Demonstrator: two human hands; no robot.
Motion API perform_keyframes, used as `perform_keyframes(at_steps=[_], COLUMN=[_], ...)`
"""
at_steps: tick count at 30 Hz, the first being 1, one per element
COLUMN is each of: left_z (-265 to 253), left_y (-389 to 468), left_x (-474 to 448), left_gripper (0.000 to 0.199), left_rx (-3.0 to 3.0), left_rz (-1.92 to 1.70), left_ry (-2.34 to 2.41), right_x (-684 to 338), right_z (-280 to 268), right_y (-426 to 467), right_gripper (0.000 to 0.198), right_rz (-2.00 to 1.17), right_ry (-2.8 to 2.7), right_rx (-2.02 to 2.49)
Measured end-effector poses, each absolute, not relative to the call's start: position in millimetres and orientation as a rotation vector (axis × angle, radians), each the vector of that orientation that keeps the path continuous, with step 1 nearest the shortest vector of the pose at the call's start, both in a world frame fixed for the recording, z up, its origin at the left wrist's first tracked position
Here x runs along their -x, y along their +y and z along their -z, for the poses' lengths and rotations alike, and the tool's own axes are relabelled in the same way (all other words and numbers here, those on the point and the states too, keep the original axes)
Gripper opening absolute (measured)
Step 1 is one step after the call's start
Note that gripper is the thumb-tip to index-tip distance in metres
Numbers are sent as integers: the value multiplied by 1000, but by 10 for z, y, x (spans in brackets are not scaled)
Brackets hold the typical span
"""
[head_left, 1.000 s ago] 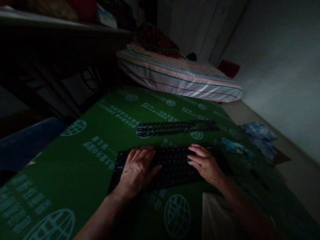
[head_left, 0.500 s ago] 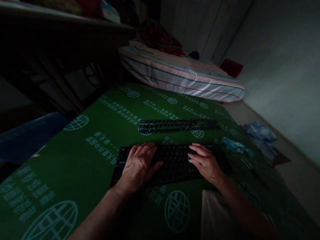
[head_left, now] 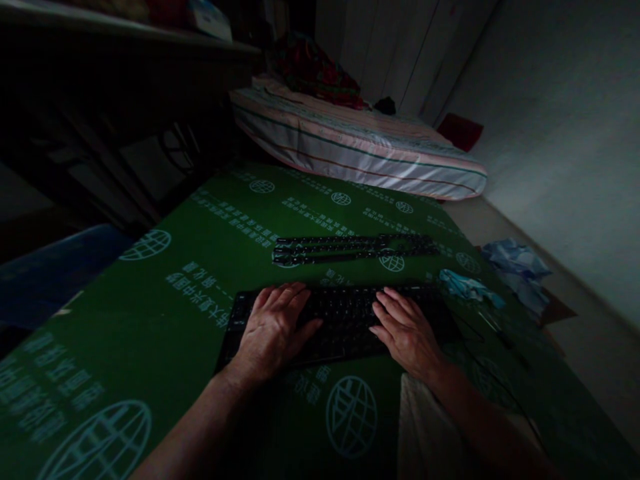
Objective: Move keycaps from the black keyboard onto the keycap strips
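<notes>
A black keyboard (head_left: 345, 310) lies on the green printed board (head_left: 190, 347). My left hand (head_left: 275, 327) rests palm-down across its left part, fingers stretched over the keys and thumb apart. On the right part lies my right hand (head_left: 405, 333), fingers extended flat on the keys. Neither hand grips anything. Behind the keyboard, small black keycaps (head_left: 325, 250) are laid out in several rows. A cable (head_left: 493, 373) trails from the keyboard's right end. Under my right forearm is a pale cloth-like thing (head_left: 425, 427), partly hidden.
Right of the keyboard lie a crumpled blue cloth (head_left: 467, 287) and a thin screwdriver-like tool (head_left: 493, 323). Beyond the board stands a bed (head_left: 350, 143) with a striped sheet. A dark table (head_left: 125, 33) is at the left. Crumpled pale-blue material (head_left: 520, 263) lies on the floor.
My right hand has turned slightly and its fingers lie flatter on the keys. My left hand stays in place on the keyboard. The whole view has shifted a little.
</notes>
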State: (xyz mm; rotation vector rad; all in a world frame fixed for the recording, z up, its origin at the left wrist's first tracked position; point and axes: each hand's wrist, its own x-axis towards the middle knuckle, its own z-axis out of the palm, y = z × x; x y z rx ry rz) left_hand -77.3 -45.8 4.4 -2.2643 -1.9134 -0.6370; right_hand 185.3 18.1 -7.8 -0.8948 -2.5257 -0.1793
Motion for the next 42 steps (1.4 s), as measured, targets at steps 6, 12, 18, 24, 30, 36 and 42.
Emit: perform_keyframes(at_steps=[6, 12, 18, 24, 30, 36, 42], left_z=[-15, -23, -21, -19, -8, -40, -44], left_y=[-456, -446, -432, -434, -425, -413, -386], left_x=[787, 786, 801, 801, 823, 832, 844], left_gripper=[46, 47, 45, 45, 46, 44, 49], left_rx=[2263, 2260, 2255, 2256, 2250, 2249, 2253], left_rz=[639, 614, 622, 645, 637, 630, 574], left_ry=[-1910, -1922, -1908, -1916, -1899, -1891, -1978], right_x=[-1856, -1829, -1861, -1857, -1853, -1851, -1981], right_z=[99, 109, 174, 177, 172, 166, 177], right_y=[154, 150, 113, 90, 87, 113, 230], right_gripper=[32, 31, 35, 27, 29, 28, 27], right_rz=[213, 200, 175, 243, 194, 124, 60], right_ry=[-2538, -2557, -2449, -2432, -2419, -2355, -2007], right_rx=[946, 985, 945, 961, 988, 977, 1036])
